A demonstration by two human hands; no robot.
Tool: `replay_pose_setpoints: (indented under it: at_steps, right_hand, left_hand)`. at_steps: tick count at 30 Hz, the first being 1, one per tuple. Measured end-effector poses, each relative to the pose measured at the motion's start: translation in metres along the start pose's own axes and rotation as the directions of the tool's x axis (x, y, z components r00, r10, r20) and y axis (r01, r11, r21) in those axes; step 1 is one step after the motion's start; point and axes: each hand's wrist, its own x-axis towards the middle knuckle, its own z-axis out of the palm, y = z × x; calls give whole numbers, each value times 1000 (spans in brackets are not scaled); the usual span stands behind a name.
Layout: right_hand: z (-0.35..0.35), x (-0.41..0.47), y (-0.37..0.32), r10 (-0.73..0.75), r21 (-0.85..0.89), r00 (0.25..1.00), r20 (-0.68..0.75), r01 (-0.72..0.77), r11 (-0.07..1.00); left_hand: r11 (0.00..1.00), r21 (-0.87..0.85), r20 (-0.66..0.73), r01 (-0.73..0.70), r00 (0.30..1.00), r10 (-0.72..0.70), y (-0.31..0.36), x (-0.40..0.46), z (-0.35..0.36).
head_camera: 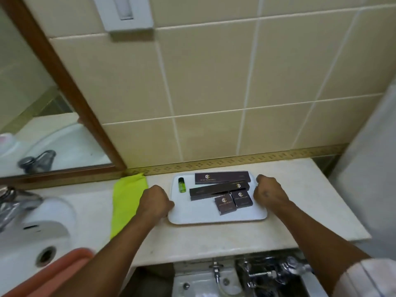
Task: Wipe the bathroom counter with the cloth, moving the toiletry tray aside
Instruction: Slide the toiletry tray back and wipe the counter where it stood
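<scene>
A white toiletry tray (192, 218) rests on the beige counter (214, 241) near the tiled wall. It carries several dark boxes (221, 177) and a small green bottle (181, 185). My left hand (155, 200) is closed on the tray's left edge. My right hand (269, 195) is closed on its right edge. A yellow-green cloth (126, 202) lies flat on the counter just left of my left hand, reaching back to the wall.
A white sink (32, 239) with a chrome tap (15, 203) sits at the left. A wood-framed mirror (64, 86) hangs above it. An orange item (60, 273) lies at the sink's front. Chrome fittings (270, 273) show below the counter edge.
</scene>
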Motion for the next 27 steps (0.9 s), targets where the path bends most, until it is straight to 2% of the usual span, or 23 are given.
replay_pose_setpoints:
  at_steps: [5,11,13,15,16,18,20,21,22,24,26,27]
  right_hand:
    - [28,25,-27,-56,-99,998,3,56,994]
    - [28,43,-36,7,-146,1000,20,-4,989]
    - [20,29,-43,8,-180,1000,-29,-13,984]
    - [26,-5,-66,-158,-282,970,-187,102,954]
    - [37,-31,-85,-293,-290,923,-251,217,932]
    - [75,-96,-133,-573,-250,796,-196,525,814]
    - [121,-150,-183,-781,-204,623,-36,761,616]
    - [140,-164,-205,-816,-187,575,55,809,557]
    - [154,-171,-225,-816,-172,567,110,819,547]
    - [173,-167,-258,-765,-170,632,124,773,611]
    - [180,-160,-274,-722,-288,678,137,725,626]
    - [181,-158,-277,-719,-318,673,174,730,606]
  left_hand:
    - [999,-18,-50,47,998,-47,-27,7,8]
    - [992,-84,-51,91,994,-95,-26,27,19]
    - [988,-129,-75,91,992,-101,-34,27,13]
    - [974,-178,-177,138,970,-169,-53,30,-2]
    - [974,-163,-263,158,945,-197,-65,35,-11]
    - [964,-84,-360,250,895,-264,-93,49,-24]
    - [907,-181,-246,380,876,-416,-114,65,-32]
    - [867,-282,-151,410,874,-462,-118,72,-35]
    - [846,-347,-75,406,887,-456,-120,78,-38]
    - [863,-353,-6,361,922,-388,-121,87,-44]
    - [867,-323,46,381,921,-387,-123,90,-50]
    - [857,-335,66,391,918,-392,-124,90,-54]
